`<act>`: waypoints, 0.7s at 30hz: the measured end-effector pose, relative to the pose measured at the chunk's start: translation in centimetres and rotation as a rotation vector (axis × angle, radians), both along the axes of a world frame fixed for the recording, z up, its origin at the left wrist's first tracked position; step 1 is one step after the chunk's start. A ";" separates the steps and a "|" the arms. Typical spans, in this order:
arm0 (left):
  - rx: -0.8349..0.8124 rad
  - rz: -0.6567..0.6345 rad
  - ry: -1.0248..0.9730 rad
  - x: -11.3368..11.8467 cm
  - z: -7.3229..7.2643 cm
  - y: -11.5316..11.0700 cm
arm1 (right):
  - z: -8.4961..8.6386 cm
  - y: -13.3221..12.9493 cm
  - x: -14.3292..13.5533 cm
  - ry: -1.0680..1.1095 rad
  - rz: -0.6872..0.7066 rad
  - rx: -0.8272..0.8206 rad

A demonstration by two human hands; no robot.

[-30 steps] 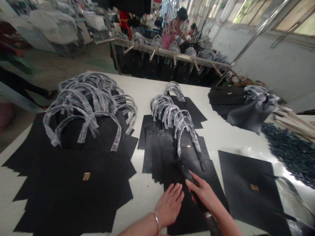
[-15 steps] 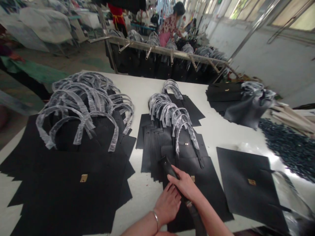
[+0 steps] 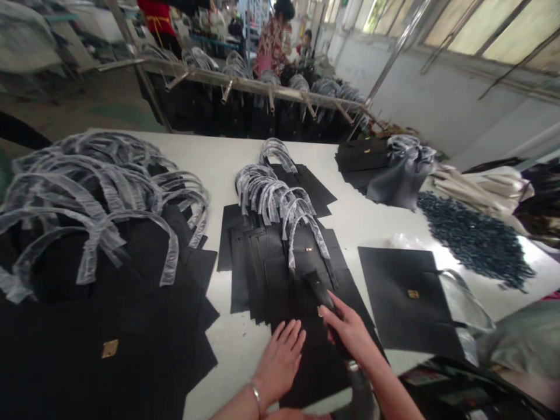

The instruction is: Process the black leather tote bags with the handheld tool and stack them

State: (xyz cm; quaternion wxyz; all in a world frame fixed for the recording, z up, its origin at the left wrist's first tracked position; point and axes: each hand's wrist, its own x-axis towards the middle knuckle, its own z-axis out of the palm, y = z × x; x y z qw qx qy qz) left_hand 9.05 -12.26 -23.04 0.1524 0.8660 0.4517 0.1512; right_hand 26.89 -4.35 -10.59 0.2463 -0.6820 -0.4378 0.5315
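Observation:
My right hand (image 3: 350, 329) is closed round a black handheld nozzle tool (image 3: 318, 286), a thick dark hose trailing from its rear. Its tip points at a black bag panel (image 3: 315, 373) just below a plastic-wrapped handle (image 3: 321, 242). My left hand (image 3: 282, 356) lies flat on this panel's left edge, fingers stretched out, holding nothing. Part of a small gold clasp (image 3: 321, 311) shows beside my right thumb. Behind the panel, overlapping black bag panels (image 3: 245, 262) lie in a row, their wrapped handles upright.
To the left is a big pile of black panels (image 3: 144, 344) with wrapped handles. On the right lie a single panel (image 3: 394, 274), a heap of small dark pieces (image 3: 476, 239) and a folded black stack (image 3: 363, 169). A metal rack (image 3: 249, 87) hung with bags stands beyond the table.
The tool in my right hand has moved to the right over the panel. My left hand has come away from the tool and flattened out. The view has shifted to the right.

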 end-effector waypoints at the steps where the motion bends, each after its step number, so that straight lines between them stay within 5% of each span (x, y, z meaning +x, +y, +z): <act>1: 0.009 -0.011 0.014 -0.3 0.1 -0.2 | 0.0 0.0 1.8 0.026 -0.055 -0.054; 7: -0.017 0.044 0.068 1.0 0.8 1.2 | -0.7 0.5 7.6 0.082 -0.188 -0.211; 13: 0.022 -0.059 0.058 1.6 1.2 4.3 | -1.3 2.5 7.8 0.173 -0.197 -0.244; 21: -0.023 -0.061 0.071 1.4 1.3 4.1 | -1.7 5.3 9.0 0.188 -0.337 -0.057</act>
